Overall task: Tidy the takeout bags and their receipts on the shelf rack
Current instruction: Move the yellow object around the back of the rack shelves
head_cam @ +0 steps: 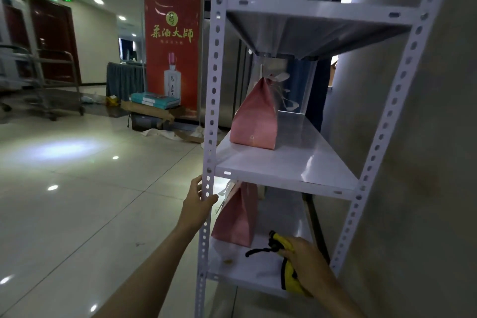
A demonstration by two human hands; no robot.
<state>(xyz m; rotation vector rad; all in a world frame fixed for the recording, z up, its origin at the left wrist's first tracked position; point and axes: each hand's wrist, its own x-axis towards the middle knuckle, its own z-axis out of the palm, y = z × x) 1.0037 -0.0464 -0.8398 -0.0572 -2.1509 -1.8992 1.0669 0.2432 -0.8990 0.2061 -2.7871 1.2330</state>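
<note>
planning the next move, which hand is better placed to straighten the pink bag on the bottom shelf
Probably the right hand: it is on that shelf beside the lower pink bag, though it grips a yellow tool. The left hand holds the rack post.

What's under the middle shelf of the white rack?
Under the middle shelf a pink paper bag stands on the lower shelf, where the right hand grips a yellow object. The shelf's front edge covers the bag's top.

Painted white metal, perforated, on the shelf rack (289, 162); smooth, faintly glossy boards. Matt pink paper for both takeout bags (254, 121). Yellow cloth bag (290, 276) with black cord. Polished, mirror-glossy floor tiles (103, 175).
</note>
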